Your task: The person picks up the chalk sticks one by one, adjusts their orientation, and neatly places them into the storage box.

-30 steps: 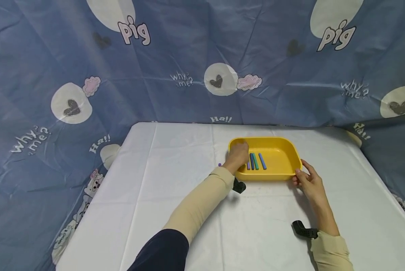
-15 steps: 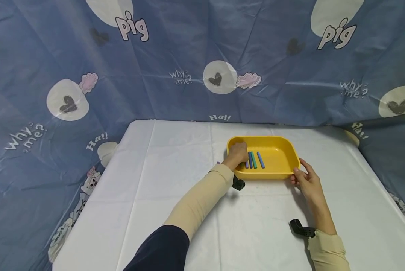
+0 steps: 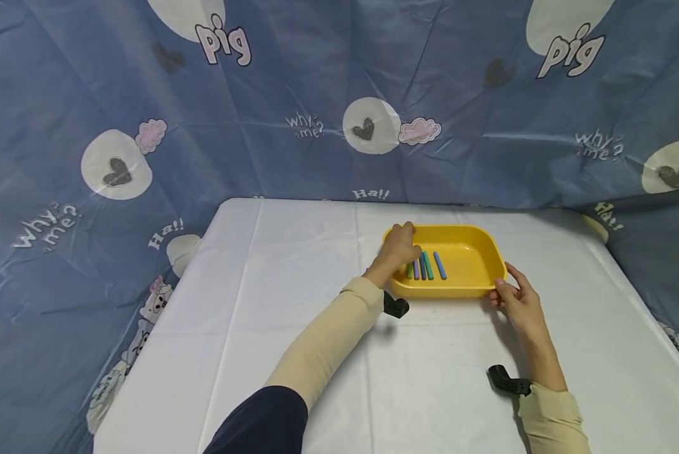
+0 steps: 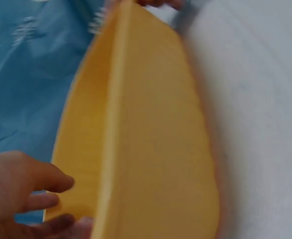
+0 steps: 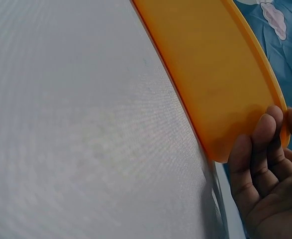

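A yellow tray [image 3: 466,292] lies on the white-covered table. In its left half several coloured sticks, like chalk or crayons, lie side by side: green [image 3: 410,271], purple, dark blue, teal, and a blue stick [image 3: 440,266] set slightly apart. My left hand [image 3: 398,248] is over the tray's left end. In the left wrist view that hand [image 4: 21,194] has loosely bent, separated fingers, and nothing shows between them. At the near right corner my right hand [image 3: 523,309] grips the tray's rim, thumb inside and fingers outside, as the right wrist view of the hand [image 5: 267,184] confirms.
A small purple piece [image 3: 367,271] shows beside the left wrist, mostly hidden. Black camera mounts [image 3: 396,307] sit on both wrists. A blue printed curtain [image 3: 294,164] hangs behind the table [image 3: 294,284].
My left hand has risen from down inside the tray's left end, its fingers loosening. The green stick now shows beside the purple one. My right hand keeps its grip on the rim.
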The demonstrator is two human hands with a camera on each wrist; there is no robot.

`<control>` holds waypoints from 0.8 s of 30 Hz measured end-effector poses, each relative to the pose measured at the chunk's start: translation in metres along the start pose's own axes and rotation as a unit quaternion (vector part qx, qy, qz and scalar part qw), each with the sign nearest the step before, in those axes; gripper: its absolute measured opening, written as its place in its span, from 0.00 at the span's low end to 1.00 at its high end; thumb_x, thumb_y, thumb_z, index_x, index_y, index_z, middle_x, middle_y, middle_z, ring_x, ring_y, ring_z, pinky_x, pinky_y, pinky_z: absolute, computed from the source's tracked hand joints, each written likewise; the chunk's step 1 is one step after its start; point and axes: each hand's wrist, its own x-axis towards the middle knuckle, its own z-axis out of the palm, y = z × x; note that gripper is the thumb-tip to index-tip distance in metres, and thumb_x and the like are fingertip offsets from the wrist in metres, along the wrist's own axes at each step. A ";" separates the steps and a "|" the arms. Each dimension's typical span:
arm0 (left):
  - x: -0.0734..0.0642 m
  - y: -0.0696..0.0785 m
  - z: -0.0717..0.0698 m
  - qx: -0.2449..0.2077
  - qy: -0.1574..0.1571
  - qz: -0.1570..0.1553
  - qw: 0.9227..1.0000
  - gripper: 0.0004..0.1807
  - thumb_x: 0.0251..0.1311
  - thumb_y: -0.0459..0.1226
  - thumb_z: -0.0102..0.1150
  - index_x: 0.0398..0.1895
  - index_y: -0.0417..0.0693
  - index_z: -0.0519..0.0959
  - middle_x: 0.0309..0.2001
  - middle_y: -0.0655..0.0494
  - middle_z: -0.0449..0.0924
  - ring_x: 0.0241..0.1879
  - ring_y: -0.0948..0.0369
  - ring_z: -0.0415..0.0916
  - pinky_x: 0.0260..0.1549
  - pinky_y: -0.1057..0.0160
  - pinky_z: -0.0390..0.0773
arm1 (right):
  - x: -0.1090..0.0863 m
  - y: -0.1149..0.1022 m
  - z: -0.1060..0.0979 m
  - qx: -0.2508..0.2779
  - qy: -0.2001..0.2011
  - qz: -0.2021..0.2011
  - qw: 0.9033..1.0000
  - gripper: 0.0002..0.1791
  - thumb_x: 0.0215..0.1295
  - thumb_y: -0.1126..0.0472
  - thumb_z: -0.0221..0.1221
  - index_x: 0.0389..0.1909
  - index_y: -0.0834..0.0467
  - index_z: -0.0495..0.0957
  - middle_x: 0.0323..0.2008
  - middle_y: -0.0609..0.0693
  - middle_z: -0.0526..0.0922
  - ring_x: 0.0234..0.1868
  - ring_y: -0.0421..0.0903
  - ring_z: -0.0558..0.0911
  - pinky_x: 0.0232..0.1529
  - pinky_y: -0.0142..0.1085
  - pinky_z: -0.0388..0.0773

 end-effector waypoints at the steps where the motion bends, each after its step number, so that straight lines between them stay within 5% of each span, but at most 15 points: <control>1: 0.001 -0.004 -0.001 -0.020 0.009 0.011 1.000 0.22 0.63 0.39 0.55 0.60 0.49 0.68 0.55 0.48 0.69 0.42 0.58 0.71 0.37 0.66 0.74 | 0.000 0.000 0.000 0.001 0.000 0.001 1.000 0.36 0.68 0.55 0.54 0.73 0.58 0.50 0.24 0.39 0.82 0.24 0.33 0.80 0.28 0.22 0.78; 5: 0.000 -0.020 -0.007 -0.126 0.032 0.045 0.990 0.21 0.64 0.38 0.54 0.60 0.48 0.69 0.52 0.48 0.74 0.45 0.57 0.76 0.42 0.64 0.77 | -0.001 0.001 0.000 0.008 -0.005 0.003 1.000 0.36 0.69 0.57 0.53 0.73 0.58 0.50 0.24 0.40 0.82 0.24 0.33 0.80 0.29 0.22 0.78; 10: -0.009 -0.038 -0.018 -0.302 0.020 0.045 0.952 0.22 0.64 0.35 0.55 0.61 0.47 0.68 0.53 0.46 0.73 0.45 0.47 0.81 0.44 0.55 0.83 | 0.000 0.001 0.001 0.004 -0.007 0.002 1.000 0.35 0.69 0.56 0.53 0.73 0.58 0.50 0.23 0.38 0.82 0.24 0.32 0.80 0.29 0.22 0.78; 15: -0.024 -0.052 -0.031 -0.377 0.027 0.028 0.925 0.22 0.63 0.35 0.57 0.60 0.50 0.69 0.52 0.47 0.72 0.51 0.43 0.77 0.46 0.51 0.82 | 0.000 0.001 -0.001 0.004 -0.010 0.005 1.000 0.36 0.69 0.57 0.53 0.73 0.58 0.50 0.23 0.38 0.83 0.24 0.32 0.81 0.29 0.21 0.78; 19: -0.034 -0.061 -0.040 -0.386 0.045 0.008 0.921 0.21 0.62 0.36 0.57 0.59 0.53 0.71 0.51 0.49 0.74 0.48 0.48 0.80 0.42 0.56 0.84 | 0.000 -0.002 -0.003 0.013 -0.011 0.013 1.000 0.36 0.69 0.57 0.53 0.73 0.58 0.49 0.24 0.39 0.83 0.25 0.33 0.81 0.29 0.21 0.78; 24: -0.043 -0.072 -0.047 -0.373 0.064 -0.016 0.925 0.21 0.62 0.37 0.57 0.59 0.53 0.70 0.50 0.50 0.74 0.46 0.52 0.80 0.35 0.65 0.84 | -0.001 -0.010 -0.001 0.028 -0.015 0.018 0.999 0.37 0.69 0.59 0.53 0.73 0.59 0.47 0.25 0.40 0.83 0.25 0.34 0.80 0.30 0.22 0.78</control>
